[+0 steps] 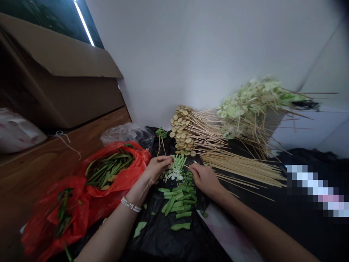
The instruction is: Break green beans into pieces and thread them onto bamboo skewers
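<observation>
Between my two hands stands a row of short pale-green stalk pieces (180, 162). My left hand (158, 168), a beaded bracelet on its wrist, is closed in a pinch at the left end of this row. My right hand (205, 178) is closed round a thin bamboo skewer (187, 166), its end pointing left at the stalks. White-and-green chopped bits (174, 175) lie just below. Nearer to me, flat cut green stem pieces (178, 203) are spread on black plastic sheeting (155, 240).
Skewers of round beige slices (181, 127) are stacked by the wall, beside loose bamboo skewers (245, 169). Skewered pale leaves (251, 102) pile up at the right. Red plastic bags (109, 196) of green stems and a cardboard box (65, 87) are on the left.
</observation>
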`<control>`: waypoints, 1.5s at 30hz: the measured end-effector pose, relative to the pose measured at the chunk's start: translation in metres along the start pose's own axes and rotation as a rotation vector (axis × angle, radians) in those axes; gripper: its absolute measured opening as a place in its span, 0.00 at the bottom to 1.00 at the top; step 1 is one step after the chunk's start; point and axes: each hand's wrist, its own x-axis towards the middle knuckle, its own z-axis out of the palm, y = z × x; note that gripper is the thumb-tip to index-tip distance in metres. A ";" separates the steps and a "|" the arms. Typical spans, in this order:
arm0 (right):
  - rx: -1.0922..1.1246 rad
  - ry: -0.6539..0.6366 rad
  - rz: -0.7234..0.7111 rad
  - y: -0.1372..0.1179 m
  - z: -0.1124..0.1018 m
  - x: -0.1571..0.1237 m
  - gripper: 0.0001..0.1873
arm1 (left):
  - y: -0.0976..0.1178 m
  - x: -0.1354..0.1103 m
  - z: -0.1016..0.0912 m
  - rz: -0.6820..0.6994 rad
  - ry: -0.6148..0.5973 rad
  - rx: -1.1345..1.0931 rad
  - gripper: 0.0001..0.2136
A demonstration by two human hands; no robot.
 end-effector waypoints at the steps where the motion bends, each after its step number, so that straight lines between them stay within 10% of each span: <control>1: 0.003 0.001 -0.003 0.000 0.000 0.000 0.13 | 0.000 0.000 0.000 -0.012 -0.003 -0.012 0.17; 45: 0.153 0.006 -0.109 -0.001 0.001 -0.001 0.14 | -0.002 -0.006 0.002 -0.095 -0.107 -0.016 0.12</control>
